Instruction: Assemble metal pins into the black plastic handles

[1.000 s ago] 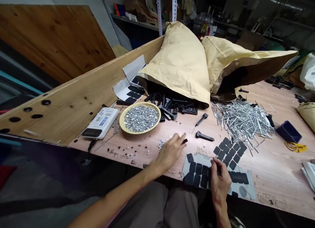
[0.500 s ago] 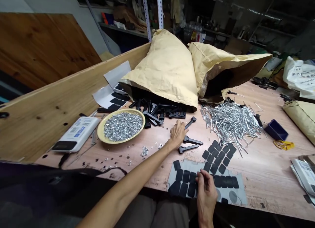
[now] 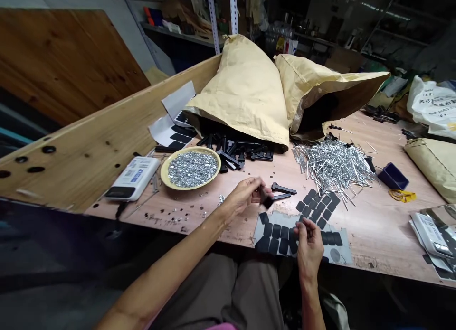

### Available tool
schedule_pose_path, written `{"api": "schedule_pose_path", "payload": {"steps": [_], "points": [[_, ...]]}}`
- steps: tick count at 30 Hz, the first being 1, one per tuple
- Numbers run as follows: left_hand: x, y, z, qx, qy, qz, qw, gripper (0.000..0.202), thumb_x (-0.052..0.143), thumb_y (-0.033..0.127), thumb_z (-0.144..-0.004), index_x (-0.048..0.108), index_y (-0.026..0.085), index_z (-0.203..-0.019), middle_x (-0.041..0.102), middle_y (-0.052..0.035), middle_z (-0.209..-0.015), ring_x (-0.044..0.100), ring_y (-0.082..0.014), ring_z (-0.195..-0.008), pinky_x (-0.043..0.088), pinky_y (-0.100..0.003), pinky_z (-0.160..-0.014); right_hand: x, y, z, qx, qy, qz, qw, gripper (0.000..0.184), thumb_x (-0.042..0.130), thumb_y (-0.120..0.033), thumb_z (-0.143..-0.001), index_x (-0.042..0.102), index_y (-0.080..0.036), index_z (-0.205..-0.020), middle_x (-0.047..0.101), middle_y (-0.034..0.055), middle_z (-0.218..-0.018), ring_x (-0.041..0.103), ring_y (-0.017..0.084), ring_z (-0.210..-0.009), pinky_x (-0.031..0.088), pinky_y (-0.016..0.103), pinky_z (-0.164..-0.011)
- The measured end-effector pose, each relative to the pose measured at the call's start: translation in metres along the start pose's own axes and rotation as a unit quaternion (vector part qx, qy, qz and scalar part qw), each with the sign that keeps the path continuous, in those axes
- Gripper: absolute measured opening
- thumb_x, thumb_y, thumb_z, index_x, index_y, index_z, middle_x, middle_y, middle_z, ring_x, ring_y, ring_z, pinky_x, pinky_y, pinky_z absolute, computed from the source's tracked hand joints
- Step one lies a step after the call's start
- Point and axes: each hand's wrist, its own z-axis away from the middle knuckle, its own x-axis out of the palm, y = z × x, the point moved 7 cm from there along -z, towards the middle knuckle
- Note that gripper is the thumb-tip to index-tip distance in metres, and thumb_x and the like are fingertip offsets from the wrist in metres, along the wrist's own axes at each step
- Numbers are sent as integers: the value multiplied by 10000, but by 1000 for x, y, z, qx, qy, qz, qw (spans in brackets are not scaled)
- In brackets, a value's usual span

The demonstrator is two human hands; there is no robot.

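Between the fingers of my left hand (image 3: 247,193) is a black plastic T-headed part (image 3: 266,200), smeared by motion. Just beyond it, two similar black parts (image 3: 284,189) lie on the table. My right hand (image 3: 310,242) is above a grey backing sheet (image 3: 344,254) of black rounded pads (image 3: 284,231). Its thumb and fingertips are pinched together; anything between them is hidden. More black pads (image 3: 318,208) are spread in rows beyond the sheet. At the mouth of a paper sack, black parts (image 3: 231,152) are heaped.
A yellow bowl (image 3: 164,178) of small metal nuts stands left, beside a white scale (image 3: 134,179). Metal rods (image 3: 331,166) are piled right, near a dark blue tray (image 3: 394,176). Two large paper sacks (image 3: 249,92) lie at the back. A wooden board (image 3: 107,135) edges the left side.
My left hand has taken up one black part from the table and drawn it nearer. My right hand stays over the pad sheet, still pinched. The view has shifted slightly.
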Motion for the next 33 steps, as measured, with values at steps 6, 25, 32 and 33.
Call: {"api": "schedule_pose_path", "payload": {"steps": [6, 25, 32, 33], "points": [[9, -32, 44, -86, -33, 41, 995, 294, 648, 152, -740, 473, 146, -977, 648, -1, -612, 494, -52, -416, 383, -153, -431, 28, -21, -3, -46, -41, -68, 996, 337, 610, -431, -755, 540, -173, -960, 706, 43, -793, 680, 163, -649, 532, 311, -671], [35, -51, 74, -32, -85, -82, 992, 510, 624, 398, -729, 624, 104, -1145, 368, 98, -469, 194, -15, -364, 111, -171, -372, 36, -51, 27, -111, -72, -165, 977, 284, 641, -340, -773, 465, -203, -948, 736, 45, -801, 708, 183, -777, 576, 315, -706], [35, -56, 73, -35, -73, -100, 992, 495, 610, 399, -745, 625, 109, -1146, 362, 99, -466, 201, -17, -362, 122, -163, -368, 30, -49, 30, -228, -44, -57, 971, 189, 592, -316, -821, 517, -206, -955, 729, 44, -854, 710, 181, -795, 589, 314, -710], [35, -58, 73, -37, -73, -96, 992, 514, 610, 414, -742, 619, 107, -1155, 363, 100, -466, 199, -16, -361, 122, -162, -366, 28, -49, 30, -253, -35, -35, 966, 173, 592, -310, -820, 537, -209, -949, 730, 47, -869, 710, 184, -800, 589, 320, -722]]}}
